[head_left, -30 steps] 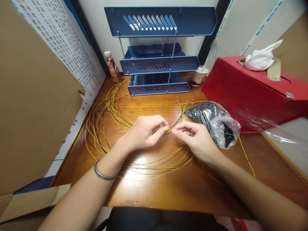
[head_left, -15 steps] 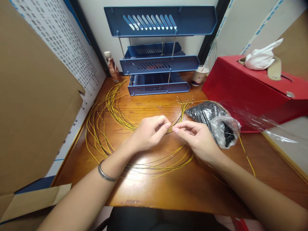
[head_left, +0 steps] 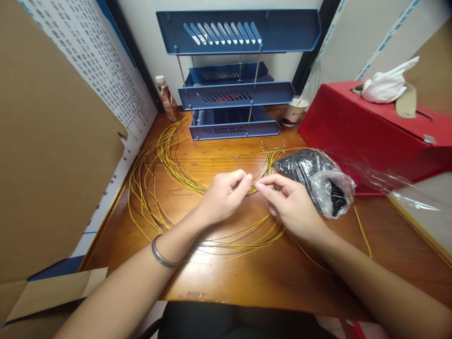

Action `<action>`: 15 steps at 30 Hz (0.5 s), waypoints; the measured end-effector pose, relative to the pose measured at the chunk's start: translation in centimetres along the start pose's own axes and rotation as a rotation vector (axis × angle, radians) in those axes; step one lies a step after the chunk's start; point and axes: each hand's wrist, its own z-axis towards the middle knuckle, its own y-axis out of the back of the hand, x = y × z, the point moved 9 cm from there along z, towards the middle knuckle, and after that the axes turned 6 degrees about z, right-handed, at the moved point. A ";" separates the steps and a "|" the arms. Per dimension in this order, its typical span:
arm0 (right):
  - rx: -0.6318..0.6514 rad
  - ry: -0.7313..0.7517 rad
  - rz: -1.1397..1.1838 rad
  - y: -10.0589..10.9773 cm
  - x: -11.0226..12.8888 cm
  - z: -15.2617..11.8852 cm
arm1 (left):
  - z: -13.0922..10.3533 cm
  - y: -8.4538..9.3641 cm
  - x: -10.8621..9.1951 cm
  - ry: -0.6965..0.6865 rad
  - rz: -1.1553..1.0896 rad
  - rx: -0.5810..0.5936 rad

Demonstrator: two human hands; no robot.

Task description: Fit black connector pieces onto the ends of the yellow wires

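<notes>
Over a loose coil of thin yellow and dark wires [head_left: 180,174], my two hands meet fingertip to fingertip with a small gap. My left hand [head_left: 228,195] is closed in a pinch of thumb and forefinger; whatever it holds is too small to make out. Thumb and forefinger of my right hand [head_left: 287,200] pinch what looks like the thin end of a wire, its tip pointing toward the left hand. The wires pass behind and under both hands. Their bunched ends, with small pale tips, fan out just beyond the right hand.
A clear plastic bag of small black parts [head_left: 314,181] lies right of my right hand. Behind stand a blue tiered tray rack [head_left: 236,96], a bottle [head_left: 167,101] and a paper cup [head_left: 294,112]. A red box with tissue [head_left: 367,136] is at right, cardboard [head_left: 52,155] at left.
My fingertips have drawn slightly apart, and the left hand's thumb has lifted a little. Both hands stay pinched over the wires. The whole view has shifted slightly.
</notes>
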 end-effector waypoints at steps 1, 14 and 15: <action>0.000 0.001 0.004 0.0 0.0 0.0 | 0.0 0.0 0.1 0.012 -0.006 -0.005; -0.061 -0.031 0.047 0.9 0.0 -0.1 | 0.1 1.8 -0.5 -0.052 -0.027 -0.077; -0.066 -0.038 0.054 1.0 -0.1 0.0 | 0.1 2.0 -0.7 -0.076 -0.007 -0.081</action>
